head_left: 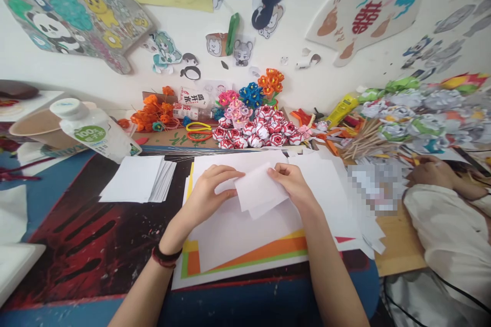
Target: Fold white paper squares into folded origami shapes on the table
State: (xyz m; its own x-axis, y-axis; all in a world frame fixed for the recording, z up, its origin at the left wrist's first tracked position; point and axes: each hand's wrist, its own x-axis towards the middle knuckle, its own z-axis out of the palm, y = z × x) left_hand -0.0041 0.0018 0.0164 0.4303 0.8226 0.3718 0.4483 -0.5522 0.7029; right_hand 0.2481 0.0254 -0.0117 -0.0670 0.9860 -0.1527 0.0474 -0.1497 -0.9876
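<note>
Two small overlapping layers of white paper are held up over a stack of large sheets, white on top with orange, yellow and green edges below. My right hand pinches the upper right corner of the small paper between thumb and fingers. At the paper's left edge is my left hand, its thumb and fingers apart, the index fingertip at the upper left corner. To the left lies a pile of small white sheets on the dark mat.
A white bottle and a paper bowl stand at the back left. Paper flowers line the wall side. More white sheets lie at right, beside another person's sleeve and hand.
</note>
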